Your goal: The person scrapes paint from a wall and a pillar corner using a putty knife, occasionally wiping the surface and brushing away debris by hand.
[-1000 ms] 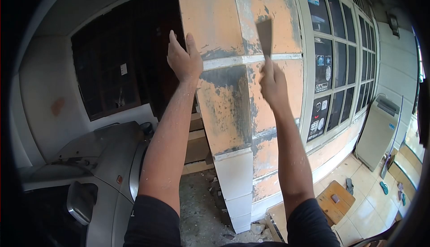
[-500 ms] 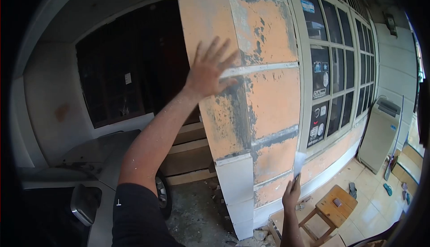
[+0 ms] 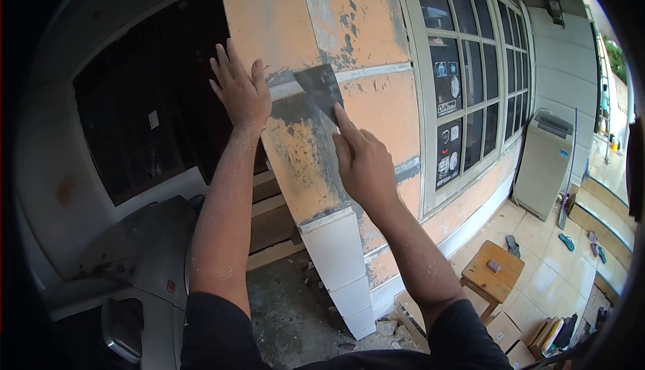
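A peeling orange and grey wall pillar (image 3: 295,155) stands in front of me, with bare patches where paint has come off. My left hand (image 3: 243,95) rests at the pillar's left edge, fingers stretched out and spread. My right hand (image 3: 366,165) grips a scraper with a wide flat metal blade (image 3: 320,88); its handle is mostly hidden inside the hand. The blade lies against the pillar at the pale horizontal groove (image 3: 285,90), and the index finger extends along it.
A paned window (image 3: 463,74) adjoins the wall on the right. Below are a wooden stool (image 3: 487,279) with a small block on it, cardboard boxes (image 3: 504,330) and sandals (image 3: 566,241). A washing machine (image 3: 545,162) stands farther back. A car (image 3: 127,256) is at left.
My right hand has risen from low by the window to the pillar, bringing the scraper against it. My left hand has shifted left to the pillar's edge. The view has turned slightly right.
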`<move>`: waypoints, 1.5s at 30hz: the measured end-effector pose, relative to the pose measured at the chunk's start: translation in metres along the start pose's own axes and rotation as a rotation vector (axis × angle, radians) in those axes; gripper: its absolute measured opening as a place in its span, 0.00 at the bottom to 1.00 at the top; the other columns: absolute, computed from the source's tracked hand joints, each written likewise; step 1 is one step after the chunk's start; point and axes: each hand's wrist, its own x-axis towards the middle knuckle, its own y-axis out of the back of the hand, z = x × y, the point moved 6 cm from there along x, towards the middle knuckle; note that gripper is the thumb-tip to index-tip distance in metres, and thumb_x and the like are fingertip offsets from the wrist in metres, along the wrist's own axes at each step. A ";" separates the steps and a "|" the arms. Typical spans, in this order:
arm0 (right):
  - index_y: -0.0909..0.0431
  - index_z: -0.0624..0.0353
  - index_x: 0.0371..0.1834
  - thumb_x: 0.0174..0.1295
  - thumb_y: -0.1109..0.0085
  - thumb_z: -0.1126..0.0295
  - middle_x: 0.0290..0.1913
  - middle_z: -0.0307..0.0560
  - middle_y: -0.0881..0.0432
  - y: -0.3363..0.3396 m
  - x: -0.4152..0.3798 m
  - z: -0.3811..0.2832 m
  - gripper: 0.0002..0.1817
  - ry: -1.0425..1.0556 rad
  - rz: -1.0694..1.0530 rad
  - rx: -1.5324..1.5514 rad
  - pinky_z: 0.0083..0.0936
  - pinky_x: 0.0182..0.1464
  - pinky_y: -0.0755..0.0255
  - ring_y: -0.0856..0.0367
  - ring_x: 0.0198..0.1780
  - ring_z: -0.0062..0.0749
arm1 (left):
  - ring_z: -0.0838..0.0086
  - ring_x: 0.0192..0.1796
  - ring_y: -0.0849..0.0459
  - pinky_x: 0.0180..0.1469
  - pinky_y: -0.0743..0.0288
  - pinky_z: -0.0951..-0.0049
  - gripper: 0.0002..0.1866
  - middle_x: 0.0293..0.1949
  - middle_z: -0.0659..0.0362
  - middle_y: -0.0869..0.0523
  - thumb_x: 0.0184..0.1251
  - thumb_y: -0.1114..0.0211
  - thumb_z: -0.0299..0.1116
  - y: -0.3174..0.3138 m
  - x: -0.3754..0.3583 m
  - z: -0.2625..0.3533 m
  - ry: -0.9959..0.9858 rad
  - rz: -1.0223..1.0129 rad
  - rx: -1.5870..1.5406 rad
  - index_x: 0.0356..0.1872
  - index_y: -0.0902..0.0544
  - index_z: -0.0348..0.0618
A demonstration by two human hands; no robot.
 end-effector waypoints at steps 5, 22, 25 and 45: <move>0.26 0.52 0.78 0.80 0.47 0.63 0.33 0.60 0.15 -0.017 0.028 -0.012 0.25 -0.060 -0.086 -0.102 0.50 0.42 0.19 0.12 0.37 0.58 | 0.35 0.87 0.53 0.80 0.51 0.24 0.37 0.85 0.39 0.49 0.89 0.60 0.57 -0.003 -0.004 -0.003 0.101 0.003 0.145 0.88 0.52 0.51; 0.21 0.54 0.74 0.77 0.50 0.65 0.40 0.69 0.11 -0.021 0.148 -0.035 0.25 0.058 -0.025 -0.124 0.49 0.55 0.18 0.10 0.43 0.61 | 0.37 0.87 0.51 0.82 0.55 0.26 0.43 0.84 0.35 0.48 0.88 0.54 0.53 0.003 -0.006 0.001 0.159 0.042 -0.136 0.86 0.61 0.36; 0.21 0.52 0.75 0.76 0.51 0.63 0.40 0.68 0.10 -0.015 0.188 -0.051 0.26 0.077 0.016 -0.124 0.48 0.55 0.18 0.09 0.44 0.60 | 0.38 0.87 0.52 0.82 0.56 0.27 0.43 0.85 0.35 0.49 0.88 0.51 0.50 0.007 -0.005 0.003 0.158 0.060 -0.131 0.86 0.61 0.36; 0.21 0.49 0.74 0.78 0.46 0.64 0.38 0.65 0.11 -0.046 0.025 -0.047 0.23 0.046 -0.137 0.089 0.53 0.43 0.19 0.11 0.39 0.62 | 0.52 0.88 0.48 0.87 0.60 0.42 0.40 0.86 0.48 0.46 0.88 0.73 0.63 -0.011 -0.025 -0.027 0.440 0.035 -0.888 0.87 0.48 0.45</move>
